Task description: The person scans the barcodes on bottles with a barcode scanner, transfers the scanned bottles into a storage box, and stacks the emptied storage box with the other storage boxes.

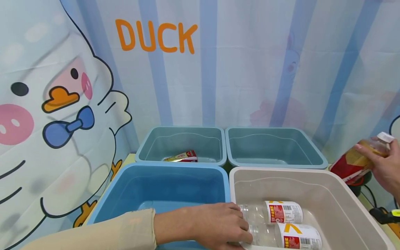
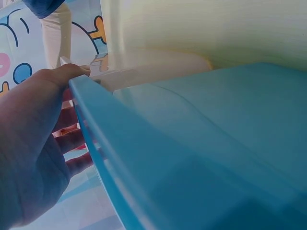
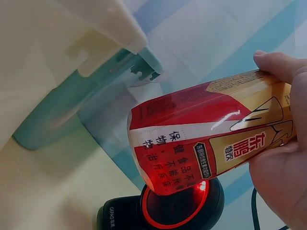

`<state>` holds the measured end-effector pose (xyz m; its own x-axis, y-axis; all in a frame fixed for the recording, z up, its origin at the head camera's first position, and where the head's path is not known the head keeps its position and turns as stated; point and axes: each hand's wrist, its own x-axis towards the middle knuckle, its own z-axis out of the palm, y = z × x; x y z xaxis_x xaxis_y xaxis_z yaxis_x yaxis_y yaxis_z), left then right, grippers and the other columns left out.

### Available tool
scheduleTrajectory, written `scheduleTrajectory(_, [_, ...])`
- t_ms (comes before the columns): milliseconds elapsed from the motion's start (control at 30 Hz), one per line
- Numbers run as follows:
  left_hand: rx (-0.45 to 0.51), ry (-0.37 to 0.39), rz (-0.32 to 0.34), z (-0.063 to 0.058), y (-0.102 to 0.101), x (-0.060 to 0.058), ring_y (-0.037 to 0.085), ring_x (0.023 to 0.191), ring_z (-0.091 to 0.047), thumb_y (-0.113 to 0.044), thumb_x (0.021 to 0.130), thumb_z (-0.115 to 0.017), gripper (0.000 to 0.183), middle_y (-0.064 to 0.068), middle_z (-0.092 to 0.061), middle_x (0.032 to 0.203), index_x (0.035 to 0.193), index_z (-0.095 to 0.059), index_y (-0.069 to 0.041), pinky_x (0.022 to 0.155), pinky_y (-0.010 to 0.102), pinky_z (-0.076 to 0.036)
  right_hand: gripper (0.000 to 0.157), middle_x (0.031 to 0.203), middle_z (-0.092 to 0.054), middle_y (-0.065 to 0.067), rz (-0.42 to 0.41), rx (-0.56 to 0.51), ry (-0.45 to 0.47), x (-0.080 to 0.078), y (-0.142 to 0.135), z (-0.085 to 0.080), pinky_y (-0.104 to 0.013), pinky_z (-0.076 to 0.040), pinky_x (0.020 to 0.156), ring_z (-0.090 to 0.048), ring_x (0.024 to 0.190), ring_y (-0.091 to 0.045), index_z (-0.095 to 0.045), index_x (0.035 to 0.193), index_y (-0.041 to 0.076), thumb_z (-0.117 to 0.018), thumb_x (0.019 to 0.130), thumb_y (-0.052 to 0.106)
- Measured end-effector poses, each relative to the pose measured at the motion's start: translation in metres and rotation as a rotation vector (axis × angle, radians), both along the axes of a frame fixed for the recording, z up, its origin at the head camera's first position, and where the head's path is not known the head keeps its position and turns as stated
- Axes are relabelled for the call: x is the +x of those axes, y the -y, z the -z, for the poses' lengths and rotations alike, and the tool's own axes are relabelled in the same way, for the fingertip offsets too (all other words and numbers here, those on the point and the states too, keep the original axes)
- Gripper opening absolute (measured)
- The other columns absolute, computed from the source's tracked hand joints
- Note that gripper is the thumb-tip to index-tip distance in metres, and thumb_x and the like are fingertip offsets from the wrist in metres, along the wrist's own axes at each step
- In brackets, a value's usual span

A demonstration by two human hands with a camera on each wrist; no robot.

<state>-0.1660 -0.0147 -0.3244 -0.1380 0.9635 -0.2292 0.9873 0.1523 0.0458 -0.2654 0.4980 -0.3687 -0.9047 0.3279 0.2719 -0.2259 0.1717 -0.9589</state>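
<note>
My right hand (image 1: pixel 387 170) grips a drink bottle (image 1: pixel 353 161) with a white cap and a red-and-gold label. In the right wrist view its base (image 3: pixel 144 148) overlaps a black scanner (image 3: pixel 177 206) with a lit red ring. My left hand (image 1: pixel 215 224) rests at the edge between the blue bin (image 1: pixel 187 166) and the beige bin (image 1: pixel 281 173). In the left wrist view, the thumb lies at the rim (image 2: pixel 96 110), with the fingers spread beyond it. Two clear bottles with white-and-red labels, one behind (image 1: pixel 284 211) and one in front (image 1: pixel 300 236), lie in the beige bin, necks beside my left fingertips.
Two teal bins stand behind: the left one (image 1: pixel 181 128) contains a small red-and-yellow box (image 1: pixel 184 157), beside the right one (image 1: pixel 265 130). A cartoon duck curtain (image 1: pixel 243 69) hangs behind them. A black cable (image 1: pixel 372 194) runs at the right.
</note>
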Motion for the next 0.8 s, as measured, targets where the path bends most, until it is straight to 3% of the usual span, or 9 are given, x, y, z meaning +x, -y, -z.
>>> scheduleTrajectory(133, [0.001, -0.004, 0.001, -0.001, 0.0, 0.0, -0.003, 0.12, -0.056, -0.046, 0.105, -0.057, 0.04, -0.017, -0.066, 0.131, 0.141, -0.064, -0.03, 0.116, 0.025, -0.032, 0.064, 0.123, -0.042, 0.021, 0.0, 0.023, 0.013, 0.001, 0.001, 0.001, -0.051, -0.001, 0.123, -0.04, 0.103, -0.005, -0.028, 0.149, 0.04, -0.067, 0.102, 0.021])
scheduleTrajectory(367, [0.002, -0.002, 0.001, -0.001, 0.0, 0.0, -0.003, 0.12, -0.056, -0.046, 0.105, -0.057, 0.04, -0.017, -0.066, 0.131, 0.141, -0.064, -0.03, 0.116, 0.024, -0.032, 0.065, 0.126, -0.043, 0.019, -0.022, -0.004, -0.037, 0.003, 0.002, 0.003, -0.047, 0.0, 0.124, -0.041, 0.105, -0.005, -0.028, 0.152, 0.038, -0.066, 0.103, 0.017])
scheduleTrajectory(600, [0.003, 0.009, -0.004, -0.001, 0.001, 0.0, -0.003, 0.121, -0.056, -0.045, 0.105, -0.058, 0.041, -0.017, -0.066, 0.132, 0.142, -0.064, -0.03, 0.115, 0.024, -0.032, 0.065, 0.136, -0.041, 0.021, 0.1, 0.131, -0.044, 0.004, 0.005, -0.002, -0.046, -0.004, 0.124, -0.04, 0.114, -0.002, -0.028, 0.157, 0.038, -0.063, 0.105, 0.02])
scheduleTrajectory(800, [-0.004, 0.014, -0.009, -0.001, 0.001, 0.0, -0.003, 0.122, -0.055, -0.046, 0.105, -0.057, 0.041, -0.017, -0.065, 0.133, 0.142, -0.063, -0.03, 0.116, 0.025, -0.031, 0.062, 0.138, -0.043, 0.015, -0.001, -0.061, -0.153, 0.005, 0.005, -0.012, -0.028, -0.004, 0.122, -0.038, 0.116, -0.001, -0.034, 0.155, 0.03, -0.064, 0.103, 0.013])
